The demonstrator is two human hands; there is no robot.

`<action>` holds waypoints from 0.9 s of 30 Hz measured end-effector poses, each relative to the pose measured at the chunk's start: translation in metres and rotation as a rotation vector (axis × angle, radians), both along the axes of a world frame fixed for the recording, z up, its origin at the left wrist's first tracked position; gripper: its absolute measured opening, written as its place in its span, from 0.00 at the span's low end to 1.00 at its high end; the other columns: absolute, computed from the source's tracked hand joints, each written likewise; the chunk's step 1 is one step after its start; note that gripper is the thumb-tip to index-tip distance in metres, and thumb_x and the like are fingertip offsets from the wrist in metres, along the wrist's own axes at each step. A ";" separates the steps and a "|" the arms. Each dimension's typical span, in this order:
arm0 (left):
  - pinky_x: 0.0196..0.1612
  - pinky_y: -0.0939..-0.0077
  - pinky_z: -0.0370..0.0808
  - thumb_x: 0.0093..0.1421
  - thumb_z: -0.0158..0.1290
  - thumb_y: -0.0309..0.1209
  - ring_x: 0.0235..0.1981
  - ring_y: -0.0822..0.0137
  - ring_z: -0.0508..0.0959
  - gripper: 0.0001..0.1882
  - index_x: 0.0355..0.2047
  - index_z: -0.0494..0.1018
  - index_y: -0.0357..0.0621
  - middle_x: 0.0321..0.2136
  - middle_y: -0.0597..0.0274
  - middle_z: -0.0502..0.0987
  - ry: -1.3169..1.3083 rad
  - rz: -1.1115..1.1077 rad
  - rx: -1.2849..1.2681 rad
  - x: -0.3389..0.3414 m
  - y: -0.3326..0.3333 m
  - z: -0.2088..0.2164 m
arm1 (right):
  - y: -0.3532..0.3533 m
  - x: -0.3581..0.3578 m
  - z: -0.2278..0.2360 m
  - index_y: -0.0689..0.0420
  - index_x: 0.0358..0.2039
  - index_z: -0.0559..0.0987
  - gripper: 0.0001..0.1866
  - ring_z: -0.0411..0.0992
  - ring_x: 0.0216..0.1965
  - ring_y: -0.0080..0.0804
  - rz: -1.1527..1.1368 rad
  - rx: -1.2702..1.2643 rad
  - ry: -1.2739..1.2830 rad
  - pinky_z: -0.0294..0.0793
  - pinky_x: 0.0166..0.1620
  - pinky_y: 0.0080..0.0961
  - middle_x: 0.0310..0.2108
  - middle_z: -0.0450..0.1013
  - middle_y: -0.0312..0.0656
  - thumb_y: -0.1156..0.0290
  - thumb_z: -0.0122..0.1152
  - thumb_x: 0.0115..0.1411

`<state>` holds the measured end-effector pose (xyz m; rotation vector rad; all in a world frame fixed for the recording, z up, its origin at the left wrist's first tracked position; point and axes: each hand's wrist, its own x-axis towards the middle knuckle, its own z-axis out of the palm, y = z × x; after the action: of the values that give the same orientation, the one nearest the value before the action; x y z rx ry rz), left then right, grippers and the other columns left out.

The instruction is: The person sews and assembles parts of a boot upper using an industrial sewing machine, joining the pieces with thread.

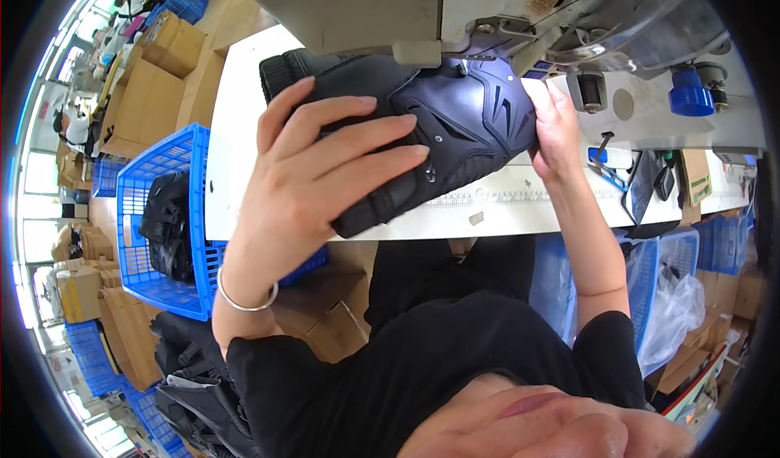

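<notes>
A black padded piece (455,125) with moulded panels, slots and small rivets lies under the head of a sewing machine (487,40). Its far edge passes beneath the machine, where the stitching point is partly hidden. My left hand (317,157) lies across the left part of the piece, fingers spread out flat on its top. At the right end my right hand (555,129) grips the edge of the same piece, with some fingers out of sight behind it. Light falls on the panel between the two hands.
The white table (244,133) carries a printed ruler strip along its front. To the right are scissors (605,162) and a blue thread spool (691,92). A blue crate (130,206) with black pieces stands left; clear plastic bags (674,320) sit in a bin at right.
</notes>
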<state>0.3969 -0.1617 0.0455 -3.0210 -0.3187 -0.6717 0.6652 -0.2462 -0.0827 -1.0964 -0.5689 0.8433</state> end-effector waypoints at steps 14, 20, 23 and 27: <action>0.44 0.54 0.74 0.44 0.57 0.31 0.47 0.51 0.72 0.20 0.41 0.75 0.49 0.44 0.54 0.73 -0.060 0.253 0.593 0.012 0.017 -0.025 | -0.011 -0.056 -0.014 0.62 0.46 0.69 0.14 0.73 0.40 0.23 -0.081 0.195 0.132 0.73 0.45 0.22 0.41 0.73 0.39 0.67 0.51 0.63; 0.36 0.68 0.76 0.47 0.55 0.28 0.42 0.56 0.75 0.16 0.39 0.76 0.53 0.38 0.58 0.75 -0.154 0.178 0.666 0.018 0.034 -0.031 | -0.006 -0.068 -0.014 0.62 0.44 0.70 0.14 0.72 0.39 0.21 -0.157 0.267 0.168 0.73 0.44 0.20 0.39 0.73 0.38 0.66 0.51 0.63; 0.33 0.73 0.76 0.47 0.56 0.27 0.40 0.58 0.76 0.16 0.39 0.76 0.53 0.37 0.60 0.75 -0.163 0.143 0.699 0.018 0.043 -0.032 | -0.006 -0.070 -0.015 0.62 0.44 0.71 0.14 0.72 0.38 0.20 -0.151 0.280 0.144 0.72 0.45 0.19 0.39 0.73 0.37 0.66 0.52 0.63; 0.29 0.78 0.76 0.46 0.56 0.26 0.38 0.60 0.75 0.18 0.40 0.76 0.55 0.34 0.63 0.74 -0.126 0.119 0.659 0.018 0.053 -0.028 | -0.010 -0.066 -0.022 0.62 0.42 0.72 0.14 0.70 0.38 0.18 -0.109 0.240 -0.017 0.69 0.45 0.18 0.38 0.73 0.36 0.65 0.54 0.63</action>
<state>0.4152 -0.1090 0.0172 -2.3251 -0.2208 -0.7720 0.5993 -0.2560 -0.1048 -0.9076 -0.6024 0.6533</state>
